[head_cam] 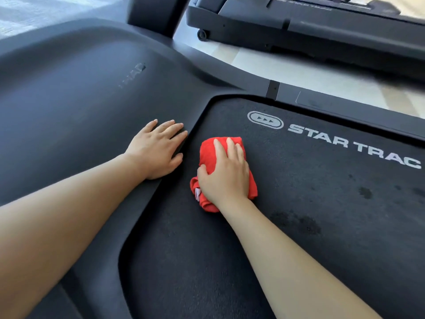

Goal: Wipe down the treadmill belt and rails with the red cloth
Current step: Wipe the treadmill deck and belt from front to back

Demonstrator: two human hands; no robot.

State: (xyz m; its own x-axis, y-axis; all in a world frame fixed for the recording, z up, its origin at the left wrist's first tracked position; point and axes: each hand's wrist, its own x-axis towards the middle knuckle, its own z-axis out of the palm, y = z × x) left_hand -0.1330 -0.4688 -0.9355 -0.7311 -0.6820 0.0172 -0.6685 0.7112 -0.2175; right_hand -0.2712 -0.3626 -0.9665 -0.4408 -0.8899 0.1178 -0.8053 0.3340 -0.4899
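Single head view: wide-angle, tilted, looking forward and down, close above treadmill belt point(299, 192).

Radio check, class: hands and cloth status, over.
Left hand flat on dark plastic cover. Right hand holds bunched red cloth on black treadmill belt. Dark spots ahead; nothing blocking.
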